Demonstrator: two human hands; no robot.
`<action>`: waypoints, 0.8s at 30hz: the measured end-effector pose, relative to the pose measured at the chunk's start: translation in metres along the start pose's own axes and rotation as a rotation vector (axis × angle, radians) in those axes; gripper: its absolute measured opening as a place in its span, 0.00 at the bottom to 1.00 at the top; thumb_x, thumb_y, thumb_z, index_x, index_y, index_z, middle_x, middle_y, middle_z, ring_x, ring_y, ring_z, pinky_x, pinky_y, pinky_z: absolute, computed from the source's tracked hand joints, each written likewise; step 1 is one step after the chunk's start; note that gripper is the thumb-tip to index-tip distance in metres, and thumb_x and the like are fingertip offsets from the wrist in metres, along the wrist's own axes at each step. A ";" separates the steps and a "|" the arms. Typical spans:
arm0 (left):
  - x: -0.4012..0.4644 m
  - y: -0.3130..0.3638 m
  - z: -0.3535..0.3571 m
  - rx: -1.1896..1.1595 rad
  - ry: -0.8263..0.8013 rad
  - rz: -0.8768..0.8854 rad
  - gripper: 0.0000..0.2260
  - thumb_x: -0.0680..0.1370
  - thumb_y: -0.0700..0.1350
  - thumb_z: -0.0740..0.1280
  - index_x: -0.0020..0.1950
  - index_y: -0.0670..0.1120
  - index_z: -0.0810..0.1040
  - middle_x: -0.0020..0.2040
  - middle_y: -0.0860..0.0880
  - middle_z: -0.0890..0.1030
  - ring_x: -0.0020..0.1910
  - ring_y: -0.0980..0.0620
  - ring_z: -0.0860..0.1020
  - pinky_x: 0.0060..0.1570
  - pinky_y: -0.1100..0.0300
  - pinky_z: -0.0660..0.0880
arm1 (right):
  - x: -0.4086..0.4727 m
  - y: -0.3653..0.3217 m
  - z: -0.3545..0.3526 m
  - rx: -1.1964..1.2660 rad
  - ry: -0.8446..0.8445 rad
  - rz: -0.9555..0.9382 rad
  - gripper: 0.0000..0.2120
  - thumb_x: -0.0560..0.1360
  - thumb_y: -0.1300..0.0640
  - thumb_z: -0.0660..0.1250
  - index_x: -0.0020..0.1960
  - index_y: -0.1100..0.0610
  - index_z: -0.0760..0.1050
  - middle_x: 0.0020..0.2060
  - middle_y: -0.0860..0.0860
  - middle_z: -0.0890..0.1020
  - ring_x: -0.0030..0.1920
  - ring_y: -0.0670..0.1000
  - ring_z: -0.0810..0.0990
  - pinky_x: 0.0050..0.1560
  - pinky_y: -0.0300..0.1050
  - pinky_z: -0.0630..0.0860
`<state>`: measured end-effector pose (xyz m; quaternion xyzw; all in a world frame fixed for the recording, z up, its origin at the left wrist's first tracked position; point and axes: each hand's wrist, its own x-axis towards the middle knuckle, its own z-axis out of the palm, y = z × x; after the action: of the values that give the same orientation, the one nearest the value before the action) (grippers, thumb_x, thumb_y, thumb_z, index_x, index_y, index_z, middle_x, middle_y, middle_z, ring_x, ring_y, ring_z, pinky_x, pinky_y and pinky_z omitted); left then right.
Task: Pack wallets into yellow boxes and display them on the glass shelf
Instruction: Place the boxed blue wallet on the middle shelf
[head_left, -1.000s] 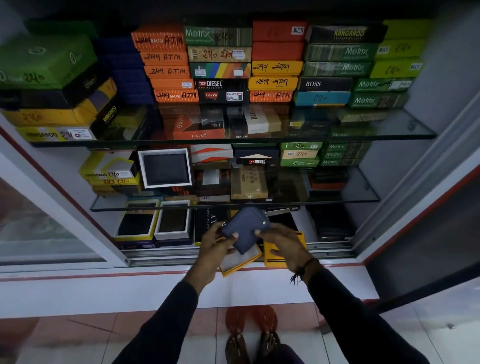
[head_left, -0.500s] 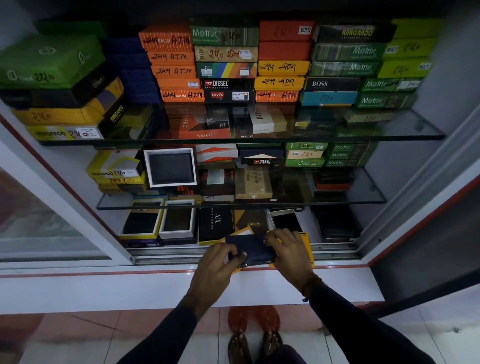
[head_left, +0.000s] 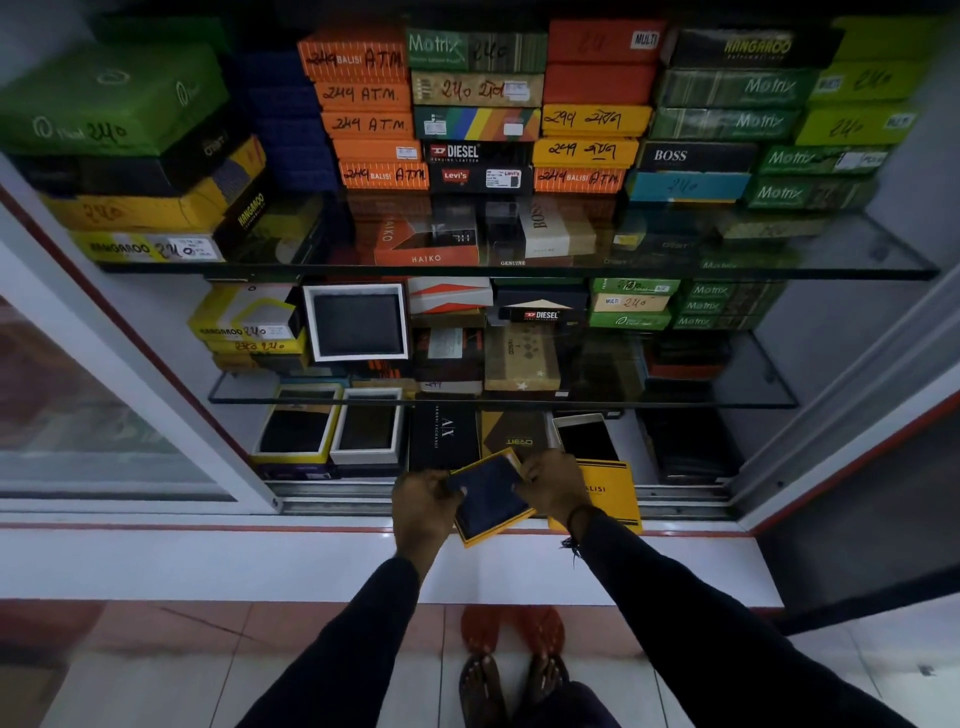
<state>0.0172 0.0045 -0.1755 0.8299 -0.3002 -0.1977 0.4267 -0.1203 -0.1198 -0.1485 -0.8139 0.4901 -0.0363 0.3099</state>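
A dark blue wallet (head_left: 491, 496) lies inside an open yellow box (head_left: 496, 532) tilted on the cabinet's bottom ledge. My left hand (head_left: 423, 506) grips the box's left side with fingers on the wallet. On the box's upper right corner rests my right hand (head_left: 553, 486), pressing the wallet's edge. A yellow lid (head_left: 613, 493) printed BALISI lies flat just right of my right hand. Two glass shelves (head_left: 519, 271) above carry stacked boxes.
Two open boxes with dark wallets (head_left: 298, 434) sit at the bottom left, beside a black box (head_left: 441, 441) and a phone (head_left: 587, 436). A framed wallet box (head_left: 358, 322) stands on the middle shelf (head_left: 753, 400). The sliding door frame (head_left: 156, 364) runs diagonally at left.
The wallet was held up in both hands above the box. It came down into the yellow box, and both hands now press it in place on the ledge.
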 end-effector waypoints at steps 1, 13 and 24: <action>0.000 -0.002 0.002 0.026 -0.015 -0.051 0.08 0.74 0.42 0.76 0.51 0.41 0.86 0.46 0.43 0.88 0.44 0.44 0.86 0.39 0.61 0.80 | 0.000 0.000 0.003 -0.041 0.008 0.001 0.08 0.69 0.59 0.72 0.47 0.59 0.82 0.44 0.55 0.86 0.47 0.55 0.85 0.45 0.45 0.82; -0.016 0.019 -0.026 -0.132 -0.084 -0.207 0.06 0.77 0.43 0.74 0.53 0.44 0.82 0.48 0.46 0.85 0.50 0.43 0.83 0.48 0.49 0.83 | -0.014 -0.008 -0.006 0.279 0.112 0.131 0.14 0.66 0.45 0.77 0.45 0.53 0.85 0.44 0.51 0.87 0.48 0.51 0.85 0.48 0.45 0.81; 0.011 0.134 -0.070 -0.132 0.109 0.292 0.13 0.75 0.48 0.75 0.59 0.51 0.82 0.46 0.54 0.85 0.44 0.57 0.83 0.38 0.69 0.75 | -0.027 -0.050 -0.103 0.780 0.536 0.076 0.18 0.59 0.46 0.82 0.43 0.53 0.81 0.37 0.47 0.86 0.39 0.47 0.85 0.40 0.46 0.83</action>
<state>0.0217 -0.0225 -0.0266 0.7572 -0.3804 -0.1073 0.5200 -0.1325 -0.1297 -0.0318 -0.5804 0.5320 -0.4152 0.4559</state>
